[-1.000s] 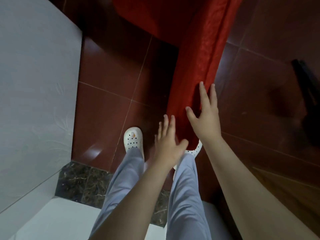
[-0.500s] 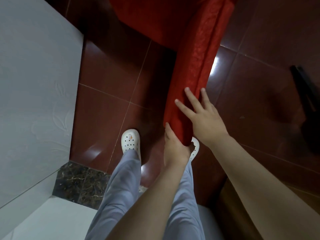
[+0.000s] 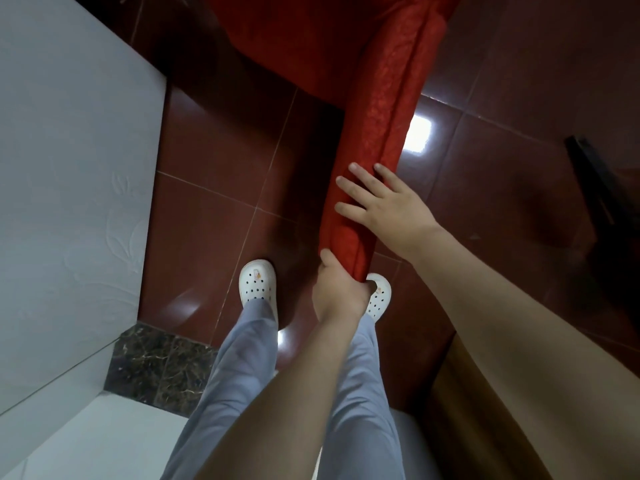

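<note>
My left hand (image 3: pixel 341 292) grips the lower end of a folded red cloth (image 3: pixel 381 112). My right hand (image 3: pixel 384 209) rests flat on it just above, fingers straight, over dark red floor tiles (image 3: pixel 214 209).

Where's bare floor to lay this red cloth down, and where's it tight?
Bare tiles lie between the white panel and the red cloth; more between the cloth and the dark object at right. Crowded near the clogs, where the left hand grips the cloth's end, and by the wooden edge.
</note>
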{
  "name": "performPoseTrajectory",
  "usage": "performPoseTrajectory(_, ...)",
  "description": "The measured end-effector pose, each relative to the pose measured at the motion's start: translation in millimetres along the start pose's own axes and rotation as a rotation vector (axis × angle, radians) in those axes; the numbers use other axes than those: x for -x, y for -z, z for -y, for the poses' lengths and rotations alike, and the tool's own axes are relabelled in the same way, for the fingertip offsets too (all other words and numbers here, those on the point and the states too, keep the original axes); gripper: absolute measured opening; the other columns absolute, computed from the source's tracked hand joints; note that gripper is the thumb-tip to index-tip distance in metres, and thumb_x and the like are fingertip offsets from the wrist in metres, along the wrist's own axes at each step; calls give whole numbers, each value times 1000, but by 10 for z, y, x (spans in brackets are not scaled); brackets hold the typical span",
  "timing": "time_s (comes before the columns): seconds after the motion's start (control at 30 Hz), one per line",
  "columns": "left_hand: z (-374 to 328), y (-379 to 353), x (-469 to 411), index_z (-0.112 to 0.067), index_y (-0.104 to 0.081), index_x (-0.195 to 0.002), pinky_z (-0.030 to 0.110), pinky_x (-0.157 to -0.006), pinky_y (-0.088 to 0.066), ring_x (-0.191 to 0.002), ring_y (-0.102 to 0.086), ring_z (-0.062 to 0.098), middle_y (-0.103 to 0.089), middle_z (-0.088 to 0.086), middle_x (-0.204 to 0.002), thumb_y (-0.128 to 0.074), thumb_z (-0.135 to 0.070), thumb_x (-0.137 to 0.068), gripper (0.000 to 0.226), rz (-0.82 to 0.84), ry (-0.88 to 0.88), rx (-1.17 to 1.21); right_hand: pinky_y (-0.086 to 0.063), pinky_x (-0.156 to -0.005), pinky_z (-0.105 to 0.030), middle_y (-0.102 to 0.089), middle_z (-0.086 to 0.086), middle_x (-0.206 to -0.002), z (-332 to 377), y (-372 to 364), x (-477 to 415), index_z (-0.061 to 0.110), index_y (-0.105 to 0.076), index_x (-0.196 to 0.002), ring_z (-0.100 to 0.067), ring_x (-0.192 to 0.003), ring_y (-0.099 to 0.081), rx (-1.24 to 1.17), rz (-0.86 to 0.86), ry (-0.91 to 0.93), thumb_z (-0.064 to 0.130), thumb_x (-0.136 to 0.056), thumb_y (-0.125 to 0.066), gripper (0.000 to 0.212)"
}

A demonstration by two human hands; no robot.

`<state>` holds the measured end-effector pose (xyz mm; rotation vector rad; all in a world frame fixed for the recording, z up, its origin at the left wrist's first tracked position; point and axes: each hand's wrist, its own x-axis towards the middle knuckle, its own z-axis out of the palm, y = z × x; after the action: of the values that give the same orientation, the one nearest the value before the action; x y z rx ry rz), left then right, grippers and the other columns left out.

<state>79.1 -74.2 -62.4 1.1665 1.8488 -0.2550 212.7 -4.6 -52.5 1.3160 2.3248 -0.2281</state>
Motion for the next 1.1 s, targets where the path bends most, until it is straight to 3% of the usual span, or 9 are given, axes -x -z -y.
performPoseTrajectory(0.23,-117,594,173,-14,-36,-118,39,-78,-53,-92,-64,32,-64,9,-103,-76,-44,-66,72,-37,-42,-71,-6,-118,-49,-10,-6,-160,-69,483,-75,29,-32,-143,-33,-147,-2,-61,-69,43,18,-98,-42,48)
performPoseTrajectory(0.5,-714,1714,636,-13,-44,-111,31,-69,-37,-95,-63,32,-64,8,-103,-71,-54,-65,67,-158,-306,-321,-12,-117,-43,-7,0,-161,-576,1547,-9,33,-21,-148,-26,-148,-4,-66,-86,8,14,-96,-48,62)
performPoseTrajectory(0.63,-1200,2287,947,-13,-49,-108,30,-67,-35,-92,-62,31,-64,6,-102,-68,-59,-65,66,-273,-438,-413,-18,-117,-40,-10,5,-161,-875,2194,123,34,-19,-149,-23,-147,-11,-82,-124,-82,26,-97,-50,62)
performPoseTrajectory(0.8,-1742,2829,1230,-13,-52,-100,30,-59,-31,-83,-63,29,-65,4,-96,-64,-62,-63,63,-443,-580,-520,-17,-116,-39,-16,8,-159,-1292,2793,283,32,-18,-150,-20,-147,-12,-132,-172,-131,43,-84,-66,82)
performPoseTrajectory(0.9,-1956,2983,1289,-12,-55,-105,29,-62,-32,-84,-64,28,-65,3,-97,-64,-63,-63,67,-496,-625,-549,-14,-117,-41,-17,11,-158,-1405,3008,254,32,-18,-150,-17,-147,-8,-168,-187,4,42,-72,-78,100)
performPoseTrajectory(0.97,-2054,3025,1306,-12,-55,-106,29,-63,-31,-83,-63,28,-65,3,-98,-64,-63,-64,67,-508,-637,-556,-26,-112,-37,-30,10,-153,-1454,3099,199,30,-27,-147,-17,-143,-24,-199,-187,78,43,-68,-81,97)
performPoseTrajectory(1.03,-2092,3034,1341,-14,-52,-100,30,-61,-29,-73,-56,26,-64,3,-95,-64,-63,-64,62,-508,-628,-557,-40,-97,-33,-46,6,-141,-1527,3123,180,28,-40,-139,-19,-130,-43,-229,-213,96,45,-68,-79,83)
performPoseTrajectory(1.1,-2125,2998,1381,-16,-44,-94,31,-57,-27,-64,-48,24,-63,3,-91,-62,-62,-65,58,-550,-609,-530,-47,-87,-34,-51,5,-132,-1614,3111,199,28,-45,-133,-18,-121,-51,-235,-238,106,47,-69,-77,74)
